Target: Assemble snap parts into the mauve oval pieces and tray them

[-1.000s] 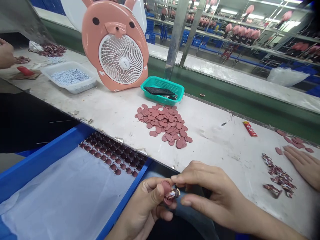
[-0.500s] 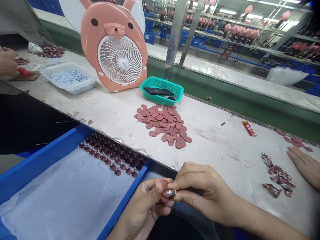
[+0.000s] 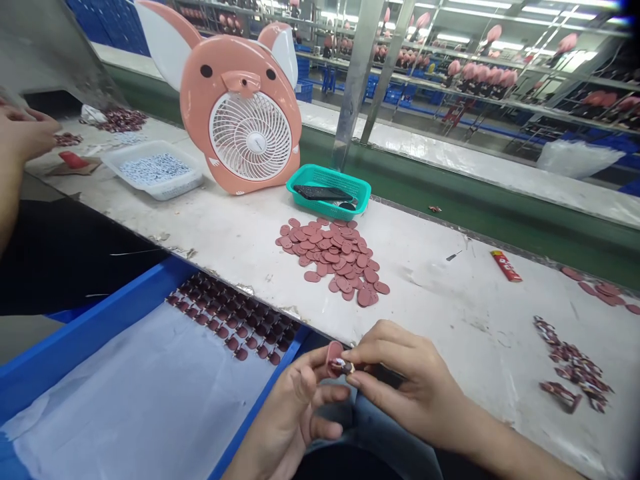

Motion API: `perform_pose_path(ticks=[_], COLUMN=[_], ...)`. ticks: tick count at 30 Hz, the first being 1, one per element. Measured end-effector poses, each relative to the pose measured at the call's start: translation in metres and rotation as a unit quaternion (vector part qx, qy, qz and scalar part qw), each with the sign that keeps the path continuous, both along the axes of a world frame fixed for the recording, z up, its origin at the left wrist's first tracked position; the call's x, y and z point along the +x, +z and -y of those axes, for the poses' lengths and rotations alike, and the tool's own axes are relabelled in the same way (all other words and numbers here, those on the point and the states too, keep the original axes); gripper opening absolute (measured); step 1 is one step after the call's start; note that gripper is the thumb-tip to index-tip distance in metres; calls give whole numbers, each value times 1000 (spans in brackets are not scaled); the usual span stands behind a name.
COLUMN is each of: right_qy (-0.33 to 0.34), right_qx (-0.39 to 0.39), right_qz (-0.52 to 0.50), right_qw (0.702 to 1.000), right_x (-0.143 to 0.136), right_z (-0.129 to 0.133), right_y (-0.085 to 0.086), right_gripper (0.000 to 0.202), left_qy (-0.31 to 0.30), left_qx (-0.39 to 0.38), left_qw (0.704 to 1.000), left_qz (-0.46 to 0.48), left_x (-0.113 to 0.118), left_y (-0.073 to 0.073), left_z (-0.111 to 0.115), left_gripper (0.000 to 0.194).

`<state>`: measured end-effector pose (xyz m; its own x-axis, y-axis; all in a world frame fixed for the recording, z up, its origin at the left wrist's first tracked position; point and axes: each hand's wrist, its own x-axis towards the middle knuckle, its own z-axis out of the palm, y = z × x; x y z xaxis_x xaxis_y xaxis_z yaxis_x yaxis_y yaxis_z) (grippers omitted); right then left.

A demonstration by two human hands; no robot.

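Between the thumb and index finger of my left hand [image 3: 293, 410] is a flat reddish oval piece [image 3: 333, 353]; that hand's other fingers are loosely apart. My right hand [image 3: 410, 380] pinches the end of a small dark strap-like piece [image 3: 346, 367] with a whitish part, which touches the oval piece. Both hands are close together in front of the table edge. A pile of similar oval pieces [image 3: 335, 253] lies on the table beyond them. Several strap-like pieces [image 3: 575, 367] are strewn to the right.
A blue tray [image 3: 260, 407] on the left holds rows of finished-looking oval pieces with straps [image 3: 235, 320]. Behind the pile stand a green basket [image 3: 364, 193] with a black phone-like object and a pink pig-shaped fan [image 3: 195, 100]. Another person's hand [image 3: 30, 133] works at far left.
The middle and lower fingers of my left hand have spread away from the oval piece. A co-worker's hand at the right edge has left the view. The camera view has shifted slightly.
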<state>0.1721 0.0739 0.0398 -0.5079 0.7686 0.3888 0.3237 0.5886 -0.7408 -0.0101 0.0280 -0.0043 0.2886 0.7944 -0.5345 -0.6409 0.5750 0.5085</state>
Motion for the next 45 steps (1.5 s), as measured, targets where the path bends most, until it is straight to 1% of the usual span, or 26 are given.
perform_pose_path(ticks=[2, 3, 5, 6, 7, 10, 14, 16, 18, 19, 21, 22, 24, 25, 28, 30, 34, 38, 40, 42, 44, 45], right_qy=[-52, -71, -91, -94, -95, -94, -98, -96, -78, -66, -53, -55, -77, -90, -118, -126, -139, -151, -158, -167, -192, -216], right_qx=[87, 132, 205, 227, 238, 236, 216, 207, 218, 231, 256, 259, 247, 235, 214, 211, 213, 220, 218, 212, 209, 212], right_qz=[31, 48, 71, 76, 77, 71, 78, 86, 85, 80, 69, 66, 65, 70, 94, 103, 99, 101, 106, 114, 121, 122], right_qw=[994, 988, 972, 966, 964, 964, 968, 970, 969, 967, 963, 962, 964, 965, 965, 964, 962, 959, 957, 956, 951, 945], right_x=[-8, -13, -23, -28, -32, -45, -62, -67, -66, -63, -52, -45, -30, -23, -6, 0, 6, 11, 15, 22, 35, 44], right_z=[5, 7, 12, 14, 16, 18, 17, 19, 23, 25, 30, 32, 34, 33, 31, 29, 28, 27, 27, 26, 23, 19], right_y=[-12, -19, -31, -37, -42, -54, -63, -61, -56, -53, -47, -45, -46, -47, -55, -60, -62, -64, -66, -69, -70, -70], right_gripper=[20, 21, 23, 24, 24, 24, 20, 16, 13, 12, 13, 13, 15, 17, 20, 20, 18, 19, 20, 20, 21, 22], left_qy=[70, 95, 129, 141, 151, 181, 198, 182, 149, 128, 104, 90, 59, 34, -49, -100, -173, -208, -208, -197, -172, -151], left_qx=[2, 7, 19, 21, 22, 17, 11, 16, 28, 34, 31, 27, 25, 28, 44, 49, 46, 35, 37, 44, 53, 59], left_qw=[995, 991, 982, 978, 974, 962, 954, 949, 932, 916, 887, 873, 831, 810, 763, 740, 707, 682, 674, 669, 662, 655], left_qz=[-66, -94, -136, -153, -167, -202, -225, -257, -329, -379, -448, -479, -552, -584, -643, -663, -685, -700, -708, -715, -728, -739], left_x=[2, 3, 5, 5, 5, 3, -6, -17, -34, -46, -73, -86, -109, -117, -130, -131, -129, -128, -128, -129, -130, -129], left_y=[-2, -3, -6, -8, -9, -12, -17, -24, -36, -43, -61, -71, -92, -102, -128, -140, -153, -163, -168, -170, -164, -157], left_z=[2, 3, 4, 4, 4, 3, 4, 3, 2, 0, -4, -6, -9, -9, -9, -8, -10, -14, -15, -13, -11, -10], left_gripper=[52, 47, 44, 44, 44, 44, 40, 38, 39, 41, 44, 44, 37, 32, 21, 20, 27, 27, 27, 25, 20, 17])
